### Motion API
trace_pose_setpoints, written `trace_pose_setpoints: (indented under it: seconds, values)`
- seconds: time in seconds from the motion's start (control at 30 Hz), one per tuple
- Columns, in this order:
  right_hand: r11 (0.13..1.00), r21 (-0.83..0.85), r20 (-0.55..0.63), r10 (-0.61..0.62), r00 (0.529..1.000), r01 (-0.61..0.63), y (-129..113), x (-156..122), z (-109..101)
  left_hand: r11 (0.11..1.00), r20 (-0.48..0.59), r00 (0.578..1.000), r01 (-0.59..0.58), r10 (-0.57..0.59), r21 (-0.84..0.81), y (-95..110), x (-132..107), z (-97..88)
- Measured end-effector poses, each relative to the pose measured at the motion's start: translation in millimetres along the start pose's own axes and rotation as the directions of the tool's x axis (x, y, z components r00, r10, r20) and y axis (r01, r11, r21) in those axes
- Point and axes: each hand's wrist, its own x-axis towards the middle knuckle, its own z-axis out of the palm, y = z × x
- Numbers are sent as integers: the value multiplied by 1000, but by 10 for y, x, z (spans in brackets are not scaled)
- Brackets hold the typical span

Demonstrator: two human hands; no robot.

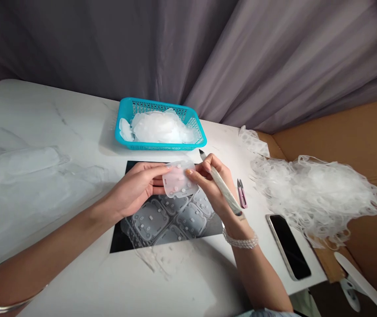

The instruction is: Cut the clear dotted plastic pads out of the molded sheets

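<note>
Translucent white rounded-square plastic piece (177,185), held above a black sheet with grey shapes (120,242); studded face toward the camera, slotted edge toward nine o'clock, too nearly square to tell a long axis. Pinched between thumb and fingers of the left hand (135,187), touched at two o'clock by the right hand (215,196), fingers closed round a slim white dark-tipped tool (223,187) pointing to eleven. Farther, at twelve, a bright-blue perforated basket (162,145).

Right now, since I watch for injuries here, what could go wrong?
The right hand touches a translucent white sheet while holding a white pen-shaped tool; the tool's dark tip might slip into the left hand. Small pink-handled snips beside the right hand could prick it. The black-screened phone near the white table's edge might get knocked off.
</note>
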Motion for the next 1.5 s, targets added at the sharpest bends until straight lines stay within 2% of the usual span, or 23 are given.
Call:
trace_pose_setpoints:
  seconds: [0.2, 0.37, 0.4, 0.47, 0.53, 0.6, 0.63, 0.73, 0.8, 0.9, 1.0, 1.1, 1.17, 1.2, 1.23, 1.27, 1.3, 1.33, 1.37, 1.43, 1.5]
  values:
    - [990, -109, -93, -95, 991, 85, 94, 67, -16, 998, -9, 998, 66, -66, 0, -69, 47, -27]
    - [942, -297, -233, -233, 944, 159, 111, 79, -66, 995, -141, 988, 53, -64, -81, -91, 75, -41]
    - [925, -331, -218, -266, 939, 185, 107, 58, -55, 991, -148, 985, 75, -91, -114, -88, 80, -41]
    - [900, -368, -94, -285, 954, 233, 92, -1, -5, 976, -94, 985, 123, -142, -182, -83, 86, -41]
    - [899, -363, 82, -231, 969, 245, 58, -62, 57, 970, -6, 991, 131, -135, -205, -84, 87, -43]
    - [919, -332, 157, -171, 973, 215, 1, -98, 84, 982, 28, 996, 86, -82, -170, -88, 87, -51]
    - [934, -298, 130, -162, 978, 195, -34, -102, 72, 988, 19, 998, 61, -59, -140, -89, 87, -57]
    - [973, -141, -93, -195, 976, 180, -141, -76, -74, 996, -32, 999, 37, -40, -84, -76, 93, -74]
    - [978, -81, -227, -206, 952, 193, -184, -63, -238, 996, -66, 997, 41, -46, -83, -55, 100, -84]
    - [977, -80, -368, -213, 905, 197, -140, -120, -513, 996, -102, 994, 34, -43, -86, -29, 105, -95]
    - [990, -42, -431, -138, 892, 133, 63, -285, -771, 997, -65, 997, 29, -34, -77, -45, 94, -93]
    - [999, -21, -425, 19, 905, -31, 356, -500, -983, 999, -46, 999, 7, -9, -35, -96, 85, -83]
    - [995, -12, -448, 81, 890, -96, 534, -626, -1079, 998, -46, 998, -45, 47, 40, -97, 109, -102]
    - [994, -6, -474, 93, 876, -109, 603, -678, -1108, 989, -60, 992, -104, 110, 103, -69, 139, -127]
    - [993, -2, -502, 101, 859, -118, 655, -721, -1124, 962, -92, 973, -192, 213, 195, -16, 182, -161]
    - [992, 0, -530, 107, 841, -126, 688, -757, -1128, 894, -124, 928, -293, 351, 339, 63, 242, -202]
    - [991, -4, -552, 110, 826, -135, 704, -786, -1122, 786, -134, 858, -377, 496, 490, 162, 318, -244]
    - [990, -10, -567, 111, 816, -141, 703, -810, -1108, 622, -116, 757, -427, 643, 656, 272, 409, -283]
    - [990, -21, -574, 105, 812, -143, 689, -831, -1089, 434, -23, 703, -413, 711, 800, 381, 510, -313]
    - [990, -54, -571, 79, 817, -133, 635, -869, -1041, 241, 123, 702, -396, 702, 886, 530, 701, -328]
    - [984, -110, -568, 52, 821, -138, 577, -911, -988, 72, 244, 730, -373, 639, 925, 512, 801, -283]
